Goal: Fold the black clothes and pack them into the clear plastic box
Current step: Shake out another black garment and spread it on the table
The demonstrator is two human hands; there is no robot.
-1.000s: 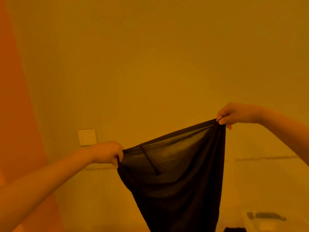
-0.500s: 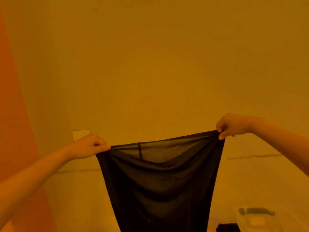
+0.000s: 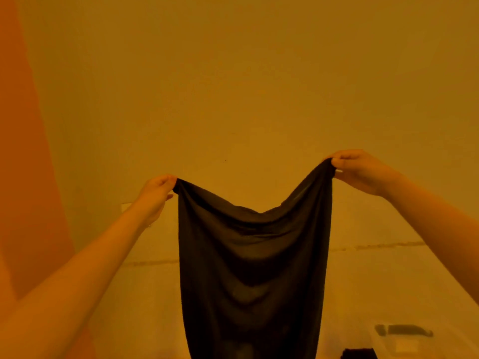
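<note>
Both hands pinch the black garment [image 3: 254, 268] by its top corners, left hand [image 3: 155, 195] lower, right hand [image 3: 360, 169] higher; clear box [image 3: 404, 340] below-right.

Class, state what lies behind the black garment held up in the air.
Behind the black garment, pinched by the left hand and right hand, stands the wall. Its horizontal seam runs out of sight behind the cloth; anything else there is covered.
</note>
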